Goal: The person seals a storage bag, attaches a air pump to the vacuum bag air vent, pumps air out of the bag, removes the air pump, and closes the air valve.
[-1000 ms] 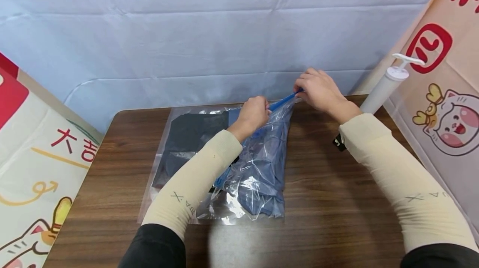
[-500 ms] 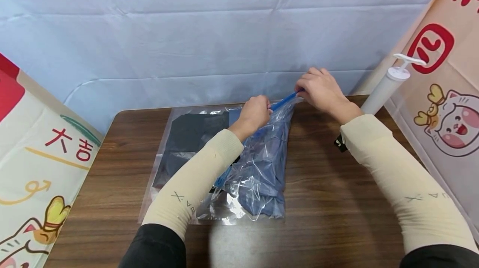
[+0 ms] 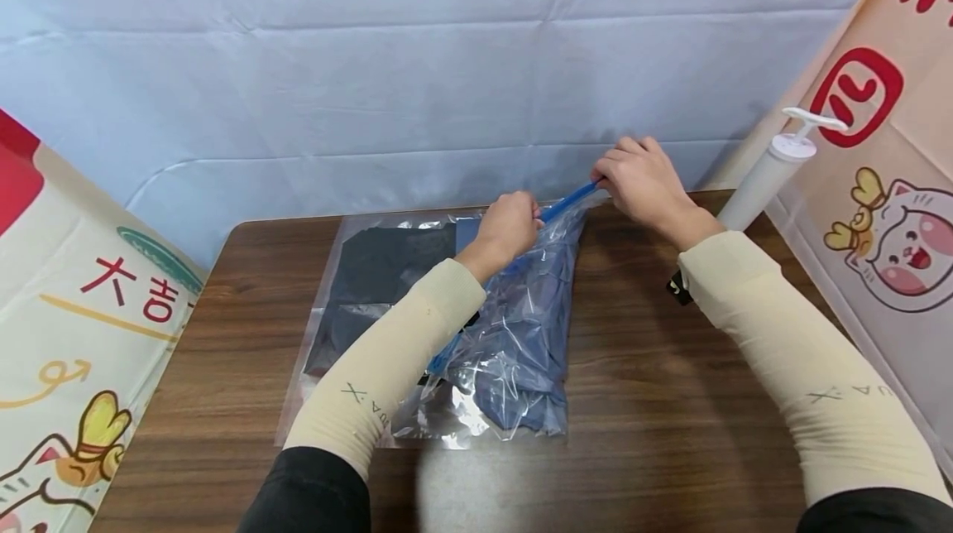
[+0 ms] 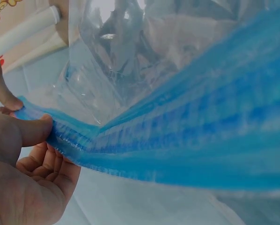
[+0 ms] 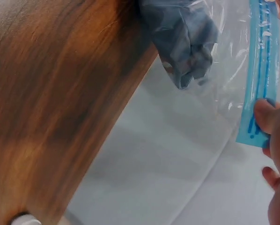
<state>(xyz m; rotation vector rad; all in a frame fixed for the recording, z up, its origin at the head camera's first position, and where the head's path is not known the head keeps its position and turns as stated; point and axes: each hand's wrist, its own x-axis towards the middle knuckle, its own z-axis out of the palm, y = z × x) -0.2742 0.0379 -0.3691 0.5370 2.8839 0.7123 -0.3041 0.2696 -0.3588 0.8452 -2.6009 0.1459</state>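
A clear plastic zip bag lies on the table with folded clothes inside, dark cloth on the left and blue-grey cloth on the right. Its blue zip strip is lifted at the table's back edge. My left hand pinches the strip between thumb and fingers, partway along; the left wrist view shows the blue band stretching away from that thumb. At the strip's right end, my right hand pinches the corner, with the thumb flat on the band in the right wrist view.
A white hand pump with a T-shaped handle stands at the right, behind my right forearm. A small black item shows beside that sleeve. Pale cloth hangs behind the wooden table, and printed panels flank it.
My right hand has shifted very slightly to the right, still pinching the strip's end. The left hand keeps its grip in nearly the same place, and the bag stays put.
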